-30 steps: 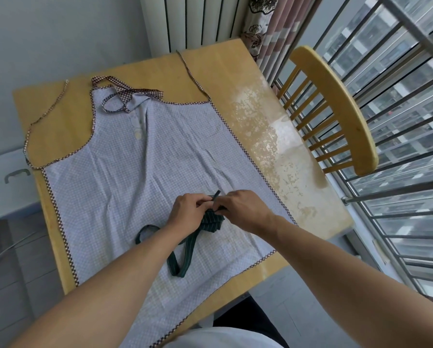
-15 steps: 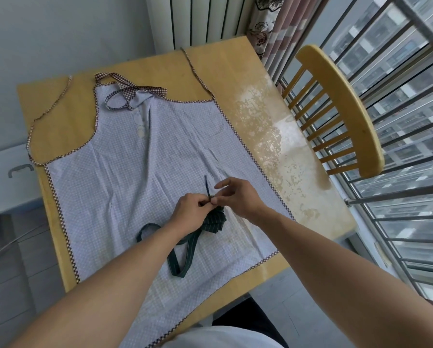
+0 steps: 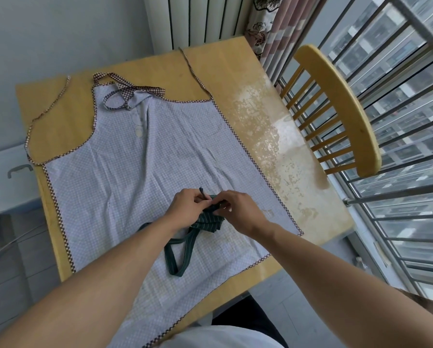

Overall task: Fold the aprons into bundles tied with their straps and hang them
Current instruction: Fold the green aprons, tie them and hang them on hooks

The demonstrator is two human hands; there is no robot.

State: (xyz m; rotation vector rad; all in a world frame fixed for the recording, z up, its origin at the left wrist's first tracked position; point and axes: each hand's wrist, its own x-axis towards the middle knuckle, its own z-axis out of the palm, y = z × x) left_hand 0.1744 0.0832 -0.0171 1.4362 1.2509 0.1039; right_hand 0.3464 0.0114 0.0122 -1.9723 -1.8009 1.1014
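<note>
A dark green striped apron bundle (image 3: 208, 223) lies on top of a pale blue checked apron (image 3: 145, 167) spread flat over the wooden table (image 3: 250, 79). My left hand (image 3: 185, 208) pinches a thin dark green strap end (image 3: 203, 192) that sticks up from the bundle. My right hand (image 3: 236, 212) grips the bundle's top, fingers curled over it. A green strap loop (image 3: 179, 257) trails from the bundle toward me. The checked apron's neck strap (image 3: 125, 92) lies bunched at its bib, and its brown-trimmed ties run out to both sides.
A wooden chair (image 3: 340, 109) stands at the table's right side against a barred window (image 3: 398, 172). A radiator (image 3: 200, 18) and a curtain (image 3: 270, 23) are behind the table. A grey drawer unit (image 3: 7, 177) sits at the left.
The strap end, which my right hand was pulling up, is now pinched in my left hand, and my right hand has dropped back onto the bundle. The camera has shifted slightly.
</note>
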